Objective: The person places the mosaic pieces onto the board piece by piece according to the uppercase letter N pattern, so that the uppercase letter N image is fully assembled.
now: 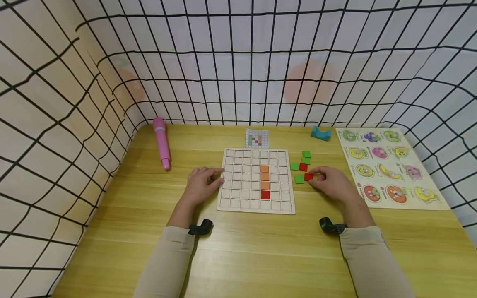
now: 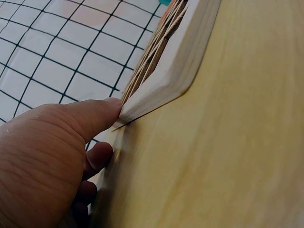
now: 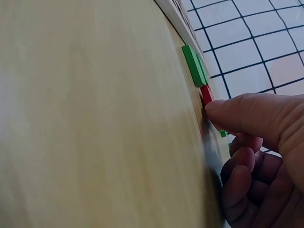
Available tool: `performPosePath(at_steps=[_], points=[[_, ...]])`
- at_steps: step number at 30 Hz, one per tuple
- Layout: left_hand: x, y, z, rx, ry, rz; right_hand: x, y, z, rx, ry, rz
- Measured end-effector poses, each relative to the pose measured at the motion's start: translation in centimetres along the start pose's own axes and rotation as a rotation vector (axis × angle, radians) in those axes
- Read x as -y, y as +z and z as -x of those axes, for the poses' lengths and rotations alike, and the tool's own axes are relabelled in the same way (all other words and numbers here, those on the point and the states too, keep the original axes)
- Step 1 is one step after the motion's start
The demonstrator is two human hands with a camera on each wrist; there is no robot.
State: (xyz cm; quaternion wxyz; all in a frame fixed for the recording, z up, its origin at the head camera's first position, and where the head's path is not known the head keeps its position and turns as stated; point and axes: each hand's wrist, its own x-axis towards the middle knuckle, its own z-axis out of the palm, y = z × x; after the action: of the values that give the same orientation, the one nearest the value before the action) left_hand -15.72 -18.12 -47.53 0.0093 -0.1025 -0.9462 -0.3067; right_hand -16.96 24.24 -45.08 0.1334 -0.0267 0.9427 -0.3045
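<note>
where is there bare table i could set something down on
Free: the table in front of the board, between the sleeves; also left of the board, behind the left hand, over to the pink microphone.
Crowded: right of the board, where green tiles and red tiles lie by the right hand, with the fruit sheet beyond.

There is one left hand (image 1: 201, 186) and one right hand (image 1: 331, 183). There are three orange tiles (image 1: 264, 177), three red tiles (image 1: 265, 195) and four green tiles (image 1: 299, 179). I see one wooden grid board (image 1: 238, 193), one little pattern card (image 1: 257, 138), one pink microphone (image 1: 161, 140), one blue stand (image 1: 320, 134) and one big fruit sheet (image 1: 417, 149) with twelve fruit pictures (image 1: 380, 152).
</note>
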Motion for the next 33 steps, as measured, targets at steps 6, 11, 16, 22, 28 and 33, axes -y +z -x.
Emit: performPosePath(at_steps=[6, 11, 16, 22, 28, 33], points=[[-0.1, -0.1, 0.0, 0.003, -0.004, 0.001, 0.8, -0.1, 0.4, 0.000, -0.025, 0.012], [-0.2, -0.1, 0.1, 0.005, -0.003, -0.003, 1.9, -0.1, 0.7, -0.018, -0.072, 0.014], [-0.2, -0.1, 0.1, 0.000, -0.002, 0.005, 3.3, 0.3, 0.8, -0.005, -0.115, 0.004], [-0.1, 0.0, 0.0, -0.008, 0.005, 0.014, 4.9, 1.6, 0.8, 0.027, -0.152, -0.020], [-0.1, 0.0, 0.0, -0.007, 0.008, 0.021, 6.6, 2.8, 0.9, 0.071, -0.121, -0.032], [-0.1, -0.1, 0.0, -0.003, 0.005, 0.014, 7.7, 3.9, 0.8, 0.089, -0.144, -0.054]])
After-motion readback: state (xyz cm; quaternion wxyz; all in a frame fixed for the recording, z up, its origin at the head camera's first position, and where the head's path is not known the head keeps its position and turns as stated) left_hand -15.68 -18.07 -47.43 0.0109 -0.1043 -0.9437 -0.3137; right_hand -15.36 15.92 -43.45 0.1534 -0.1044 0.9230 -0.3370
